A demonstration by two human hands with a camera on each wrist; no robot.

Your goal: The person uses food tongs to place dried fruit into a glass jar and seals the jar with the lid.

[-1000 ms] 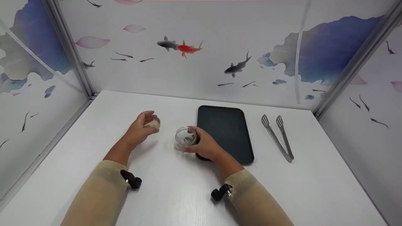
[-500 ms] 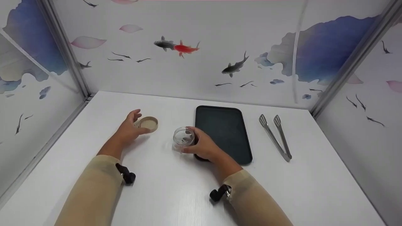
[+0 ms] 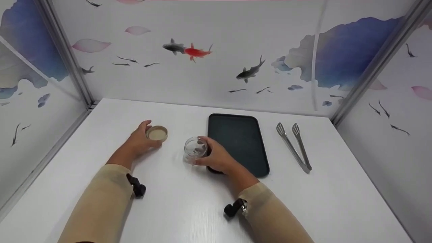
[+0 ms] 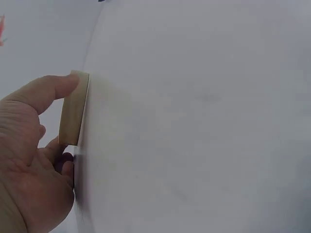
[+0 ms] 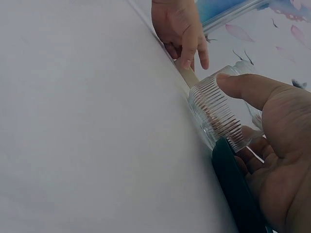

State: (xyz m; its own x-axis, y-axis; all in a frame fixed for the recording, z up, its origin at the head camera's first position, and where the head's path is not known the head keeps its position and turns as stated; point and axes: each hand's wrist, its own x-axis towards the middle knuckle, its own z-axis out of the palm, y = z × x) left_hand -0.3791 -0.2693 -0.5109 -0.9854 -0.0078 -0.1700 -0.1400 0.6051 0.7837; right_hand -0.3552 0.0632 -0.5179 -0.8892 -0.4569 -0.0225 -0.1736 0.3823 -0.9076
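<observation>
A round, wood-coloured jar lid (image 3: 157, 133) lies on the white table with its hollow inner face up. My left hand (image 3: 137, 141) holds it at the edge, thumb on the near side and fingers on the far side. In the left wrist view the thumb presses the rim of the lid (image 4: 74, 109). To the right stands an open clear glass jar (image 3: 195, 148), upright, its ribbed wall plain in the right wrist view. My right hand (image 3: 217, 156) grips this jar from the right, thumb in front and fingers behind, partly hidden by the glass.
A dark green rectangular tray (image 3: 236, 135) lies just right of the jar, partly under my right hand and wrist. Further right, metal tongs (image 3: 297, 152) lie spread with their slotted ends away from me. Printed panels (image 3: 216, 81) enclose the table's back and sides.
My left hand has moved left and down with the lid, which has gone from tilted to flat on the table, inner face up. My right hand keeps its grip on the jar.
</observation>
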